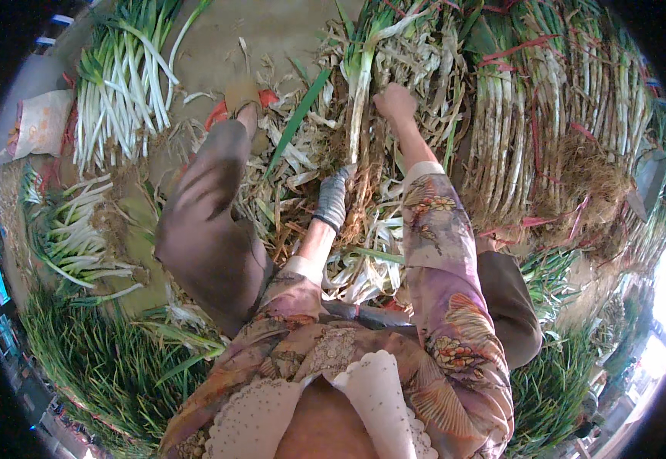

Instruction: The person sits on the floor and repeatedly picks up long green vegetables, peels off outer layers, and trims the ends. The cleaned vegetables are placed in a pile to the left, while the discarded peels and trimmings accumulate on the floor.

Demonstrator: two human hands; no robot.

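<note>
My left hand [334,198], in a grey knitted glove, is closed around the lower end of a long green onion [358,126] with a soiled outer layer. The stalk points away from me, its green leaves at the top. My bare right hand [396,103] is a little to the right of the stalk, fingers curled, above dry peeled leaves; whether it pinches a strip of leaf cannot be told. Brown roots and loose husks [361,224] lie under and beside my left hand.
Unpeeled green onions tied with red strips [499,126] lie at the right. Cleaned white-stemmed onions [120,109] lie at the upper left, with a smaller pile [83,229] below them. A printed sack [43,123] is at the far left. Leafy greens [109,356] fill the lower left.
</note>
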